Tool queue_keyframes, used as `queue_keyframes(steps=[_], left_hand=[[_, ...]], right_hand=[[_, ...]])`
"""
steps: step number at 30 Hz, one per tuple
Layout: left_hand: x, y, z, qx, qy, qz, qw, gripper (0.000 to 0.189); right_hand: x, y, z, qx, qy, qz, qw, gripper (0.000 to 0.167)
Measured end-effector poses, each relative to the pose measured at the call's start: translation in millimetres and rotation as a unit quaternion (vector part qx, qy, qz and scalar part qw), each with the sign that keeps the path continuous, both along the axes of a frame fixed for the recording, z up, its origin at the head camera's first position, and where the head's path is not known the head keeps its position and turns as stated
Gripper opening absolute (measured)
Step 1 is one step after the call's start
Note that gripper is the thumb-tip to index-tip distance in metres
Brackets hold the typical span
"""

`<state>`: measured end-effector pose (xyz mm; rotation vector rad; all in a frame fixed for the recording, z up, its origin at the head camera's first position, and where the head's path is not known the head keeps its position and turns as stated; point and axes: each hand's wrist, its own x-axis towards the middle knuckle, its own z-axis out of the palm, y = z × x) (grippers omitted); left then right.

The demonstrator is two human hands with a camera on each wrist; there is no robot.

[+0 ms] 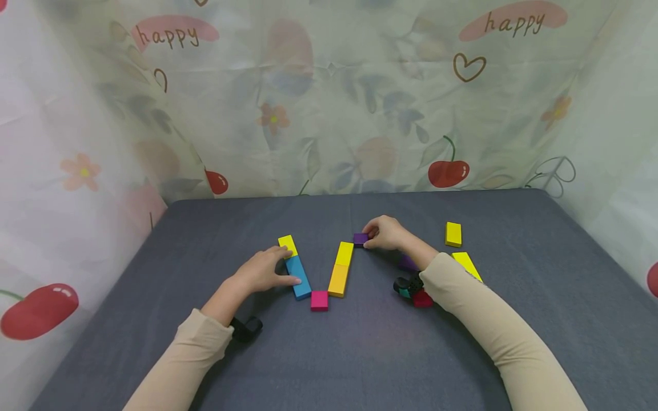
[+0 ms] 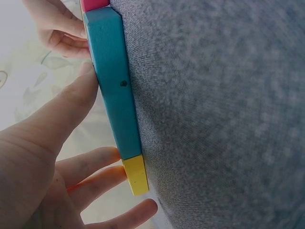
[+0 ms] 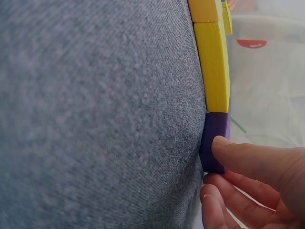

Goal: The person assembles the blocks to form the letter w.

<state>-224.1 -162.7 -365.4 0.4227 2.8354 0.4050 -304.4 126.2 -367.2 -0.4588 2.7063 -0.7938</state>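
Wooden blocks lie end to end in a V-like row on the dark grey cloth. Its left side has a small yellow block (image 1: pixel 288 244) and a longer blue block (image 1: pixel 298 277). A pink-red block (image 1: pixel 319 301) sits at the bottom; an orange block (image 1: pixel 337 280) and another yellow block (image 1: pixel 344 253) form the right side. My left hand (image 1: pixel 261 270) rests over the left side, fingers spread, thumb at the blue block and fingertips by the yellow one. With thumb and fingers, my right hand (image 1: pixel 386 233) pinches a purple block (image 3: pixel 215 143) against the right side's far end.
To the right lie two yellow blocks (image 1: pixel 453 234), a purple block (image 1: pixel 408 263) and a red block (image 1: pixel 423 299), the last two partly hidden by the right arm. A printed curtain (image 1: pixel 329 114) hangs behind the table's far edge.
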Motion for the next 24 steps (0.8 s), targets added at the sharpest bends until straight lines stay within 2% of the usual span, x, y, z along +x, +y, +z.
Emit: queue_keyframes(steps=[24], left_hand=[[-0.2, -0.4, 0.1, 0.003, -0.003, 0.001, 1.0000, 0.079]], right_hand=[[-0.8, 0.4, 0.7, 0.002, -0.007, 0.004, 1.0000, 0.038]])
